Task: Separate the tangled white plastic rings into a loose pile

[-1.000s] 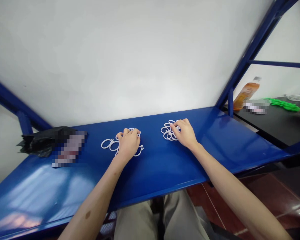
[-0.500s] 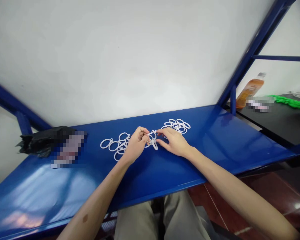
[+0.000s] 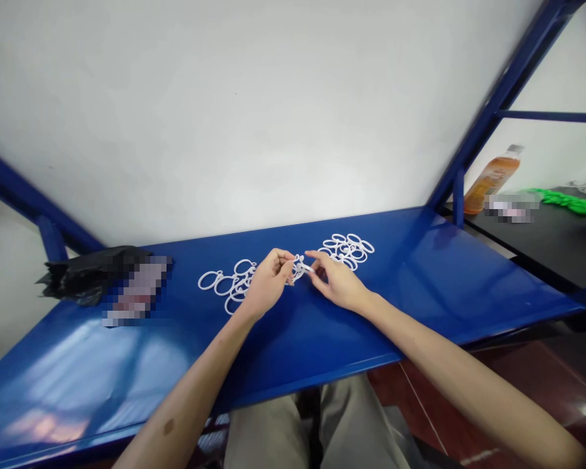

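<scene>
My left hand [image 3: 266, 285] and my right hand [image 3: 336, 280] meet above the middle of the blue table [image 3: 420, 286]. Both pinch small white plastic ring pieces [image 3: 299, 267] between thumb and fingertips, held just off the surface. To the left of my left hand lies a loose group of white rings [image 3: 224, 285]. Behind my right hand lies a second pile of white rings [image 3: 350, 247].
A crumpled black plastic bag [image 3: 85, 280] sits at the table's left end. Blue frame bars [image 3: 498, 98] rise at the right. Beyond them, a darker table carries an orange drink bottle [image 3: 491, 179] and a green pile [image 3: 569, 202]. My knees show under the front edge.
Both hands left their separate ring piles and came together at the centre, each bringing a white ring. In the last half second they drew slightly closer.
</scene>
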`<state>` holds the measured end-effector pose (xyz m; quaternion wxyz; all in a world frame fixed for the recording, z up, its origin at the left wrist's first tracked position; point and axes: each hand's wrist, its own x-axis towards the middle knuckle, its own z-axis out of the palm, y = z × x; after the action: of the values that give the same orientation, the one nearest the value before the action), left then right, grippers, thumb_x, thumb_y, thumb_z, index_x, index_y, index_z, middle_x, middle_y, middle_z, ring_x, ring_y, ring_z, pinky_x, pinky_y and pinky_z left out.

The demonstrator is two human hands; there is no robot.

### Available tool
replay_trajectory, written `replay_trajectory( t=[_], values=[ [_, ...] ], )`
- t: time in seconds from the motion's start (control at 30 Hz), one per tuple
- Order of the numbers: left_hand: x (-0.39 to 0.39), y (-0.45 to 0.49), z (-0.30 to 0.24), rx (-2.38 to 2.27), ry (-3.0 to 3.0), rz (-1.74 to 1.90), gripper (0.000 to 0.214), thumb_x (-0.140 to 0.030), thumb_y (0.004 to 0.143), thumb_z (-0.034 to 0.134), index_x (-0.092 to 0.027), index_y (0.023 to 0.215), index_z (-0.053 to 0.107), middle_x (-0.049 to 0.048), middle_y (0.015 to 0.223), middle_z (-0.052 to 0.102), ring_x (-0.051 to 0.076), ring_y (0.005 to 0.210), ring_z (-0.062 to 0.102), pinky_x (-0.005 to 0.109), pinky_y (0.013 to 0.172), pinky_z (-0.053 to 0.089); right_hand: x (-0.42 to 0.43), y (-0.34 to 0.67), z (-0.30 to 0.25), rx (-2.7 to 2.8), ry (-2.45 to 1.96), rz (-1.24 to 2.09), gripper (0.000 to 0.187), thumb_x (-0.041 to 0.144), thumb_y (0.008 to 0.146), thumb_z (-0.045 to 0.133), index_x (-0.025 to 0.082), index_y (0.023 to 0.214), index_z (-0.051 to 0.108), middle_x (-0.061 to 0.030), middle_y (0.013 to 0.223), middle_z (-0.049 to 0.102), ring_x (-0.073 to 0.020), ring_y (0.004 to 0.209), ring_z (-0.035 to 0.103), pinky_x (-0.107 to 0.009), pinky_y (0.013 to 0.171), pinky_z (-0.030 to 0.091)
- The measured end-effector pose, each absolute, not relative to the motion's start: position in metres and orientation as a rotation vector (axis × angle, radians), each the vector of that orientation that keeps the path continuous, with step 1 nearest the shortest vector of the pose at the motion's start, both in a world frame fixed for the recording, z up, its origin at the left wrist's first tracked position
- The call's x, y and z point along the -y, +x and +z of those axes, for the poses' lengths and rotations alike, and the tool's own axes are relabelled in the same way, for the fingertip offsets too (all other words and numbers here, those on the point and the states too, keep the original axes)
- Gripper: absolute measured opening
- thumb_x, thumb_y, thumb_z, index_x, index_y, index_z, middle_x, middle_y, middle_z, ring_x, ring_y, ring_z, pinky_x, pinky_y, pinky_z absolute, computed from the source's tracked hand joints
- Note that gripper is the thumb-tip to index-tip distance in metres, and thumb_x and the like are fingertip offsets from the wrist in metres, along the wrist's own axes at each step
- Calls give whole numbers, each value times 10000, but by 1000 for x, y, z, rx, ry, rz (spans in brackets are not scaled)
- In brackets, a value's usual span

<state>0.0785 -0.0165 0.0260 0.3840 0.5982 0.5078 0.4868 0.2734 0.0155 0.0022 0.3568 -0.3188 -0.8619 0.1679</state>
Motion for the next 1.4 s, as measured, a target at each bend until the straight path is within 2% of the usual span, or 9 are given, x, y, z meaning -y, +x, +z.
replay_trajectory(
  t=[0.1,0.23,0.33,0.47,0.57,0.7,0.93,1.17,1.4],
  values=[
    [16,78,24,-1466,1696,1167,103,-318,907,531,-220,890,558,-61,606,529,116,537,508,257,563,407,-19,277,6,2135,-858,430,373,220,969,504,205,1341,494,-35,902,696,-162,719,672,-302,711,551],
    [15,76,19,-1616,1928,1084,107,-272,926,517,-218,858,580,-36,649,579,138,588,535,287,630,418,-22,282,11,2052,-899,396,264,271,985,504,213,1232,576,-24,848,678,-162,713,663,-305,718,547],
    [13,74,16,-1687,2127,1102,139,-241,939,510,-205,864,621,31,833,644,187,812,604,331,791,459,-23,283,13,2000,-901,420,235,280,978,517,212,1189,597,-25,851,679,-165,721,676,-309,714,552],
    [16,75,15,-1710,2347,1124,167,-307,957,543,-201,1029,650,87,1060,656,246,1054,566,388,937,435,-21,282,13,1948,-896,527,190,304,970,540,218,1130,597,-27,838,696,-172,703,699,-316,690,571],
    [20,77,18,-1618,2463,999,191,-363,950,586,-225,1067,647,62,1025,699,243,1009,576,391,912,425,-19,280,12,1925,-901,684,176,333,968,559,222,1103,581,-12,793,698,-165,628,701,-299,626,575],
    [22,80,21,-1598,2434,1025,128,-294,968,552,-228,1018,649,44,967,725,229,958,586,388,882,431,-16,278,13,1987,-832,734,229,327,995,515,241,1194,589,-22,914,709,-138,622,700,-276,610,572],
    [21,85,23,-1427,1972,1290,166,-287,899,619,-225,1049,657,36,973,689,165,830,633,311,771,507,-13,278,14,2089,-801,564,165,368,980,578,222,948,647,-13,779,712,-156,653,678,-265,628,531],
    [23,89,19,-1152,1527,1319,193,-320,767,715,-201,907,654,5,766,674,161,733,649,291,690,508,-8,278,17,2050,-735,726,210,367,981,573,229,846,655,1,741,719,-149,620,683,-255,617,535],
    [27,88,28,-1182,1700,1227,108,-296,793,694,-202,750,664,10,771,701,155,708,634,288,694,499,-7,282,14,2216,-642,464,194,293,1007,531,236,897,680,-20,846,743,-147,721,692,-252,677,525]
  ],
)
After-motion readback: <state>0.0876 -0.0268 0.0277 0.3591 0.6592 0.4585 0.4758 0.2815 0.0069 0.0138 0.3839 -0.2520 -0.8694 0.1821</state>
